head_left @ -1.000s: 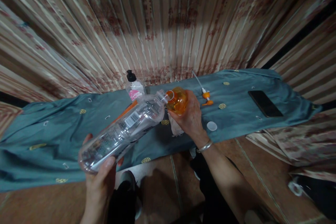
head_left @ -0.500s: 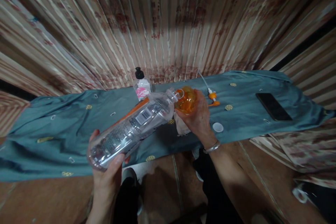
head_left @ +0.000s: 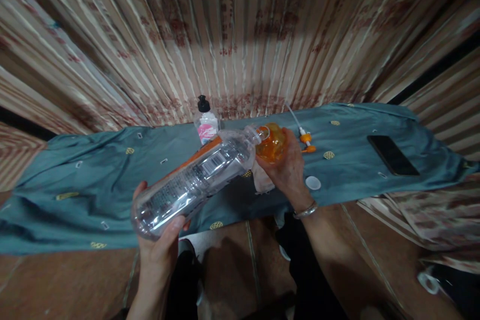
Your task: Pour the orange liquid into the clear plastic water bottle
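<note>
A large clear bottle (head_left: pixel 187 185) with an orange-edged label lies tilted across the view, its neck toward the right. Its lower end rests in my left hand (head_left: pixel 161 245), the fingers wrapped round it. My right hand (head_left: pixel 287 167) grips a small orange bottle (head_left: pixel 272 144), whose mouth is against the clear bottle's neck. Under this hand, a pale cloth (head_left: pixel 262 180) shows in part. To its right, an orange and white pump head (head_left: pixel 305 137) with a thin tube lies beside a round white cap (head_left: pixel 313 183).
A black-topped pump bottle (head_left: pixel 206 122) stands at the back of the teal cloth-covered table (head_left: pixel 90 175). A dark phone (head_left: pixel 392 155) lies at the right. Behind the table hangs a striped curtain (head_left: pixel 240 35).
Both hands and the two bottles they hold have shifted slightly right in the view, as has the scene behind. Both grips look the same.
</note>
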